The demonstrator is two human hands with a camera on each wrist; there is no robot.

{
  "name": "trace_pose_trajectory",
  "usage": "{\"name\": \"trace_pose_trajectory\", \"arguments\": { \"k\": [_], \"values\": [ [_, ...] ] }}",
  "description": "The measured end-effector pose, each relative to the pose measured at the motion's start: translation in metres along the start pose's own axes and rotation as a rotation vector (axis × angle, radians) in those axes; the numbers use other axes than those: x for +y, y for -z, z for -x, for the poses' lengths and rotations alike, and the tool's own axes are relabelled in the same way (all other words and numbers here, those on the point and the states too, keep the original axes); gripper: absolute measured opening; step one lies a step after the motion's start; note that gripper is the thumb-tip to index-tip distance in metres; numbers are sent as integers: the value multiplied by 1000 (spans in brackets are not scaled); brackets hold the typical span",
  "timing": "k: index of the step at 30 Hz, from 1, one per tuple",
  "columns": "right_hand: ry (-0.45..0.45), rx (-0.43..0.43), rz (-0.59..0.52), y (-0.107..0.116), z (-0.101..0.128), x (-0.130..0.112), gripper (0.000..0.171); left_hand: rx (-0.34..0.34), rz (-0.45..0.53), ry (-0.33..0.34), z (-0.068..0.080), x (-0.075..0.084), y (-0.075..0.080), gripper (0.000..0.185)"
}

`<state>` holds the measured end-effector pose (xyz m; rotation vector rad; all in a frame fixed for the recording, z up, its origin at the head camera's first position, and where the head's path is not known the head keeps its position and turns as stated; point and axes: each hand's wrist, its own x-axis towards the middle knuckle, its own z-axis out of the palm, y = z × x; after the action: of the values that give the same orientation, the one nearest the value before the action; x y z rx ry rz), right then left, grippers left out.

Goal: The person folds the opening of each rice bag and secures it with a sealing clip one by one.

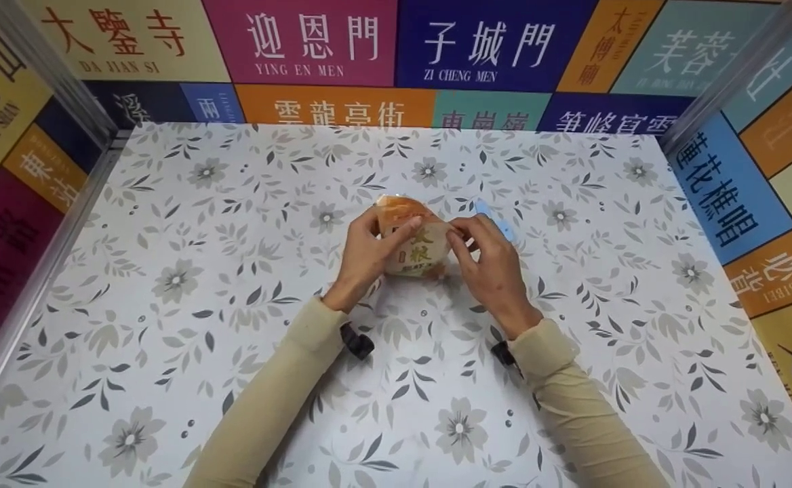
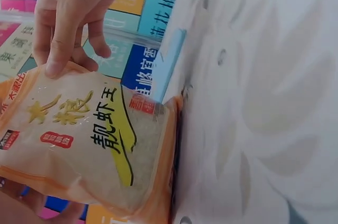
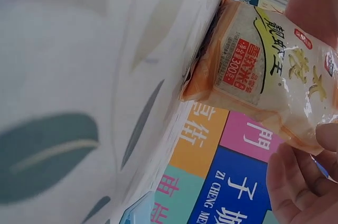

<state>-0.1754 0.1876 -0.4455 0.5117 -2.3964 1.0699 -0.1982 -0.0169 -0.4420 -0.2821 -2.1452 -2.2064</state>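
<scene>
A small rice bag, orange and see-through with gold and black lettering, stands upright on the table between both hands. Its printed front shows in the left wrist view and the right wrist view. The left hand grips the bag's left side, thumb across the front; its other fingers are partly hidden behind. At the opposite edge, near the top corner, the right hand pinches the bag between thumb and forefinger, the other fingers loosely bent. The bag's top looks sealed or folded; I cannot tell which.
Just beyond the right hand lies a light blue flat object, partly covered by that hand; its kind is unclear. A white floral cloth covers the table. Colourful lettered panels stand along its back and sides.
</scene>
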Motion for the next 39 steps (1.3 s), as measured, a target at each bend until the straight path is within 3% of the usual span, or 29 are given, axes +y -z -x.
{"name": "trace_pose_trajectory", "arguments": {
  "k": [4,11,23,35,39],
  "values": [
    [43,29,33,-3,-1,-2,20,1,85,-11,-4,0,0,28],
    [174,65,194,-4,-4,-4,15,-65,166,-40,-10,-1,-2,23],
    [374,82,312,0,-6,3,12,-30,200,-83,-12,-1,-4,17],
    [416,117,345,-1,-6,6,7,-53,189,-142,-15,2,-5,18],
    [404,130,335,-2,-5,5,3,-60,174,-131,-13,2,-6,18]
  ]
}}
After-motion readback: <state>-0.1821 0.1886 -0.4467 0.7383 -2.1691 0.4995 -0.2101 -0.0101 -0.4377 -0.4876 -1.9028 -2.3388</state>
